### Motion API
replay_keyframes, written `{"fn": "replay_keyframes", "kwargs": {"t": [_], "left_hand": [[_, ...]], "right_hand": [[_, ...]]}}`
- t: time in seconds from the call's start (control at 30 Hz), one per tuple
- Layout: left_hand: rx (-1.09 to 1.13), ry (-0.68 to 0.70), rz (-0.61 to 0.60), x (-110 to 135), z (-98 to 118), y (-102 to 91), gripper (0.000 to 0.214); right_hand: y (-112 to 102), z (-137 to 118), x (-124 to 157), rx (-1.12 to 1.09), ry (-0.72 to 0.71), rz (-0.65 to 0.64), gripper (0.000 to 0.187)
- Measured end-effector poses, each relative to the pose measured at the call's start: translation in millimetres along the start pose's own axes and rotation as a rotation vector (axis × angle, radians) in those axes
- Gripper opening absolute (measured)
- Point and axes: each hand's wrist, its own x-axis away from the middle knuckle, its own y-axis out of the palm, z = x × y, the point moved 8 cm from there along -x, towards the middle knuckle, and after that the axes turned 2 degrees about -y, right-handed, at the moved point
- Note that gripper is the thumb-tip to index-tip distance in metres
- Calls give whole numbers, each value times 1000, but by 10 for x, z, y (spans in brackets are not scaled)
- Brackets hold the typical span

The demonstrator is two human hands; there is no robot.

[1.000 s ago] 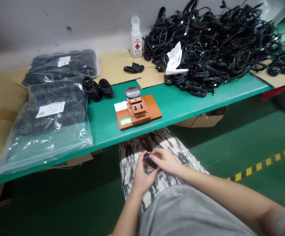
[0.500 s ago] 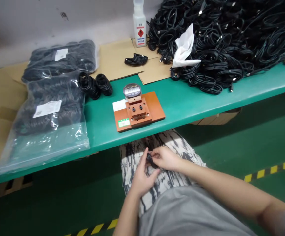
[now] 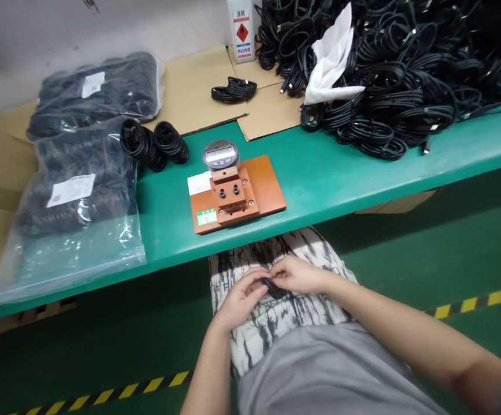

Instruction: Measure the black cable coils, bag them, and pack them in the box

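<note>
Both hands rest over my lap, below the edge of the green table (image 3: 345,173). My left hand (image 3: 239,300) and my right hand (image 3: 297,274) are closed together on a small black coiled cable (image 3: 271,284), pinched between the fingers of each. On the table just above them sits an orange fixture block (image 3: 235,195) with a round digital gauge (image 3: 221,154) at its back. Most of the cable is hidden by my fingers.
A large heap of black cables (image 3: 406,63) with a white cloth (image 3: 334,63) fills the back right. Clear bags of black coils (image 3: 81,167) lie at the left, two loose coils (image 3: 153,143) beside them, a white bottle (image 3: 240,26) and cardboard sheets (image 3: 198,86) behind.
The view has tilted down and shifted. My left hand has turned palm-down over the cable, and both hands have drawn closer together on it.
</note>
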Motion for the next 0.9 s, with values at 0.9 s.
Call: {"fn": "replay_keyframes", "kwargs": {"t": [0.9], "left_hand": [[168, -156, -159, 51, 46, 61, 17]], "right_hand": [[127, -192, 12, 148, -172, 20, 16]]}}
